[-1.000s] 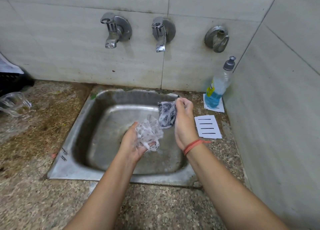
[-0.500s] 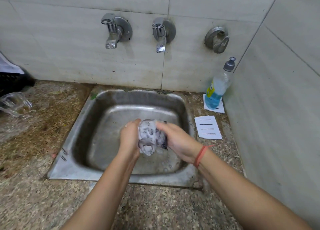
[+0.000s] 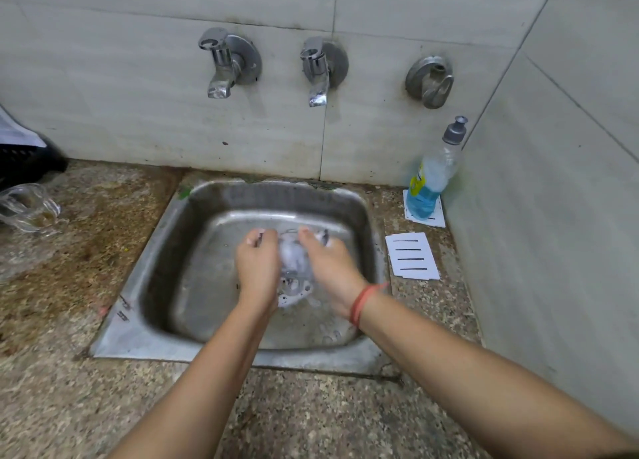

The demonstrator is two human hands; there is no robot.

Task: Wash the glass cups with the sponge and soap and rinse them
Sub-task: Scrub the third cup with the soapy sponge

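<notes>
Over the steel sink (image 3: 162,251) my left hand (image 3: 257,268) grips a soapy glass cup (image 3: 294,261), blurred and covered in foam. My right hand (image 3: 330,265) presses a dark sponge (image 3: 324,235) against the cup's right side; only a sliver of the sponge shows above the fingers. Foam lies on the sink floor under the cup. A second glass cup (image 3: 26,208) lies on its side on the counter at the far left. The soap bottle (image 3: 432,178), with blue liquid and a grey cap, stands in the right corner.
Two taps (image 3: 224,67) (image 3: 318,74) and a valve (image 3: 430,81) stick out of the tiled wall above the sink; no water runs. A white lined card (image 3: 411,256) lies right of the sink. A black basket (image 3: 24,163) sits at the far left.
My right hand brought the sponge down from beside the cup onto it. Both hands have since moved slightly away from me over the sink, still rubbing the cup.
</notes>
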